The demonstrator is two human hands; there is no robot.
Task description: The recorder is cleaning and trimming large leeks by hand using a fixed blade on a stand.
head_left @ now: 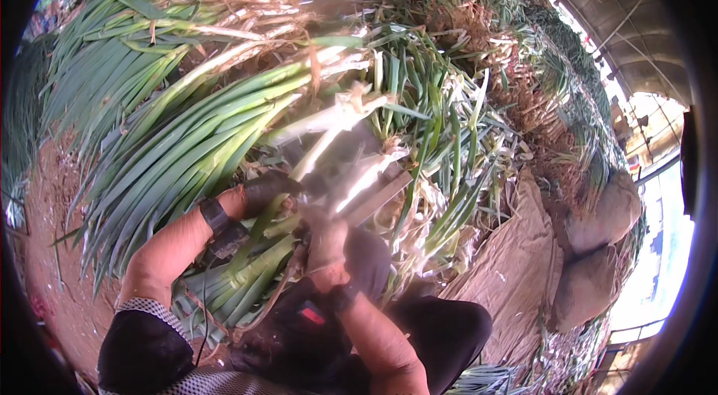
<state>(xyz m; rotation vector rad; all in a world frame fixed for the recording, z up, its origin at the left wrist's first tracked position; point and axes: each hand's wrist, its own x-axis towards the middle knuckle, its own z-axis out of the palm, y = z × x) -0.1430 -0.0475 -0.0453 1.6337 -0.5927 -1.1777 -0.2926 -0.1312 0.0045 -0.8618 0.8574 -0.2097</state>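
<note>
My left hand (pixel 271 191), in a dark glove, is closed around a long green onion (pixel 320 153). Its pale root end points up and away, and its green leaves run down below the hand. Beside it my right hand (pixel 326 236) is blurred by motion and looks closed. A flat, straight-edged strip (pixel 381 199) extends from around its fingers, too smeared to name. Close by is another bright white stalk (pixel 366 182) with roots at its tip. Cut or bundled green leaves (pixel 250 281) lie under my hands, against my dark-clothed legs.
Long green onions (pixel 202 126) lie in a big heap at the left, roots to the right. More loose onions (pixel 419 81) and pale peeled scraps (pixel 445 234) cover the middle. At right are a brown sheet (pixel 505 264) and stuffed sacks (pixel 602 215). Bare soil (pixel 63 223) shows far left.
</note>
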